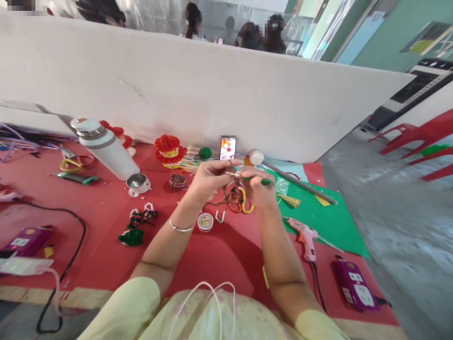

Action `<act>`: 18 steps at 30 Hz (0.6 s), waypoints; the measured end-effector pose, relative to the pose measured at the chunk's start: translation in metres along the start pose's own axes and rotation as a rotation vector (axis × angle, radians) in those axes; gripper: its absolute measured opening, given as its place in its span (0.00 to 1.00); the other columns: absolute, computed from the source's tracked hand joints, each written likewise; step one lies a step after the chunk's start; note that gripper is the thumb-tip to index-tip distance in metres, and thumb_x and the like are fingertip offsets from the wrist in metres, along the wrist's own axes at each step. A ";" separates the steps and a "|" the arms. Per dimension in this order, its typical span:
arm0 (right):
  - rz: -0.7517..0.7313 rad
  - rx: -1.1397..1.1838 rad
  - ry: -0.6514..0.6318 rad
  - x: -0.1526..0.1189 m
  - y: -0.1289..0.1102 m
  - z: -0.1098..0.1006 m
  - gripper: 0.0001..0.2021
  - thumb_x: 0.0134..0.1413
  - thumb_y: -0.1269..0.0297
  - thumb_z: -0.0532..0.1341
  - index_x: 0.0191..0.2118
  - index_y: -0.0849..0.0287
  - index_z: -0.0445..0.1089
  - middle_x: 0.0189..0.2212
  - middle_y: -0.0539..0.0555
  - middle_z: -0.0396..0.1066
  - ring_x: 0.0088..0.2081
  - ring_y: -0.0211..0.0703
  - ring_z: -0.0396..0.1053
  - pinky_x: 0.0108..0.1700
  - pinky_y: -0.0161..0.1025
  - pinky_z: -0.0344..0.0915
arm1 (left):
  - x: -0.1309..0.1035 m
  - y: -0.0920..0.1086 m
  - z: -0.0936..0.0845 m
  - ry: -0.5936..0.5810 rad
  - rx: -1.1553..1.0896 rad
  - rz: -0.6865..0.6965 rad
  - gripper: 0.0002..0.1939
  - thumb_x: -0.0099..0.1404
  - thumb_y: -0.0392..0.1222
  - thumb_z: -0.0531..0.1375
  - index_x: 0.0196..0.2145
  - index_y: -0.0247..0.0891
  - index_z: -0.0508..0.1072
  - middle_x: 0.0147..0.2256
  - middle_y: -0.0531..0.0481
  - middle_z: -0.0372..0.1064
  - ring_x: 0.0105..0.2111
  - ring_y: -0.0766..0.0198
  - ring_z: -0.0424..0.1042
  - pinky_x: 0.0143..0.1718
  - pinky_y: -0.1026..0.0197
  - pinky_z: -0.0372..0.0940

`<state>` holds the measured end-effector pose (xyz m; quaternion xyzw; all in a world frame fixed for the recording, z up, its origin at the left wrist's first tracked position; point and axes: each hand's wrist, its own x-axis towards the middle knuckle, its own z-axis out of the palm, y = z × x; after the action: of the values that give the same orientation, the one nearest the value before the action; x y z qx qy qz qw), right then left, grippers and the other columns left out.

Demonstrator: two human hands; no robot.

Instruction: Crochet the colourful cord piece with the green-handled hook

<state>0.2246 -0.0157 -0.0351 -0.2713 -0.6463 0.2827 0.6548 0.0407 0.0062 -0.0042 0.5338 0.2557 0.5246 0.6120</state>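
Note:
My right hand point(261, 189) is closed around a crochet hook point(266, 181) with a green handle. The hook's metal shaft points left toward the fingertips of my left hand point(209, 178). Those fingers are pinched on dark yarn point(225, 192), and a strand of it trails down below the hands. How the yarn sits on the hook is too small to make out. Beneath my hands lie scissors point(247, 202) with yellow and red handles, partly covered. A small wound ball of multicoloured yarn point(177, 181) rests left of my left hand. A lit phone point(228, 148) leans upright behind both hands.
Left are a white flask point(106, 148), a metal-lined cup point(138, 183) and a cutter point(76, 178). A round tub point(205, 222) sits between my forearms. Right are a pink glue gun point(305, 238), a purple power box point(356, 284) and green sheet point(329, 226). A white panel point(212, 94) stands behind.

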 end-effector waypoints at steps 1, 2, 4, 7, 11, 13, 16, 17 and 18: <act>-0.025 -0.089 -0.002 0.000 0.000 0.004 0.16 0.63 0.42 0.65 0.41 0.47 0.83 0.38 0.52 0.85 0.42 0.48 0.82 0.47 0.49 0.80 | -0.001 -0.002 0.003 0.113 0.085 0.093 0.14 0.50 0.32 0.68 0.36 0.39 0.87 0.32 0.49 0.79 0.25 0.68 0.67 0.28 0.63 0.62; -0.067 -0.187 0.002 0.000 -0.001 0.007 0.13 0.64 0.47 0.66 0.44 0.46 0.83 0.41 0.52 0.85 0.45 0.48 0.82 0.49 0.50 0.80 | -0.001 -0.004 0.006 0.212 0.167 0.172 0.13 0.51 0.32 0.67 0.35 0.38 0.86 0.34 0.48 0.80 0.26 0.68 0.67 0.28 0.63 0.62; -0.195 -0.361 0.044 -0.001 -0.003 0.010 0.10 0.65 0.55 0.68 0.49 0.43 0.82 0.45 0.52 0.84 0.47 0.49 0.81 0.52 0.51 0.78 | -0.002 -0.009 0.012 0.329 0.290 0.260 0.11 0.52 0.31 0.67 0.35 0.38 0.85 0.36 0.48 0.79 0.27 0.68 0.66 0.28 0.63 0.62; -0.343 -0.531 0.123 -0.005 -0.001 0.012 0.15 0.65 0.61 0.68 0.55 0.38 0.79 0.49 0.50 0.83 0.49 0.50 0.79 0.54 0.53 0.76 | -0.004 -0.015 0.021 0.328 0.290 0.254 0.15 0.54 0.33 0.68 0.41 0.39 0.85 0.34 0.51 0.77 0.26 0.69 0.64 0.28 0.63 0.62; -0.363 -0.568 0.200 -0.011 0.008 0.015 0.16 0.65 0.56 0.67 0.56 0.34 0.78 0.54 0.50 0.80 0.54 0.53 0.77 0.58 0.58 0.75 | -0.006 -0.014 0.027 0.242 -0.051 0.076 0.21 0.51 0.36 0.73 0.45 0.41 0.86 0.25 0.56 0.70 0.22 0.72 0.59 0.23 0.65 0.57; -0.339 -0.475 0.226 -0.011 0.010 0.017 0.13 0.66 0.53 0.66 0.54 0.35 0.79 0.53 0.50 0.81 0.53 0.53 0.78 0.58 0.58 0.76 | -0.005 -0.010 0.023 0.145 -0.229 -0.106 0.23 0.48 0.37 0.75 0.44 0.41 0.86 0.21 0.58 0.65 0.18 0.75 0.52 0.19 0.67 0.49; -0.203 -0.196 0.212 -0.006 0.011 0.015 0.13 0.65 0.45 0.64 0.47 0.42 0.81 0.46 0.51 0.84 0.49 0.51 0.81 0.56 0.56 0.78 | 0.000 -0.003 0.010 0.007 -0.321 -0.283 0.19 0.44 0.36 0.77 0.38 0.39 0.87 0.19 0.57 0.64 0.16 0.78 0.48 0.17 0.67 0.39; -0.136 -0.098 0.198 -0.004 0.011 0.013 0.15 0.64 0.43 0.64 0.44 0.44 0.81 0.43 0.51 0.84 0.48 0.51 0.82 0.55 0.55 0.79 | 0.001 -0.001 0.005 -0.022 -0.311 -0.292 0.18 0.44 0.37 0.77 0.37 0.39 0.87 0.19 0.56 0.65 0.16 0.77 0.50 0.17 0.67 0.39; -0.062 -0.013 0.178 -0.002 0.012 0.010 0.17 0.62 0.40 0.65 0.41 0.47 0.81 0.41 0.52 0.85 0.47 0.51 0.82 0.53 0.54 0.80 | 0.002 0.001 0.000 -0.036 -0.286 -0.278 0.17 0.45 0.37 0.77 0.37 0.39 0.88 0.19 0.55 0.67 0.17 0.76 0.53 0.17 0.67 0.40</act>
<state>0.2147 -0.0093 -0.0451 -0.2794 -0.5955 0.2330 0.7163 0.0413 0.0075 -0.0029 0.4101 0.2389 0.4564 0.7527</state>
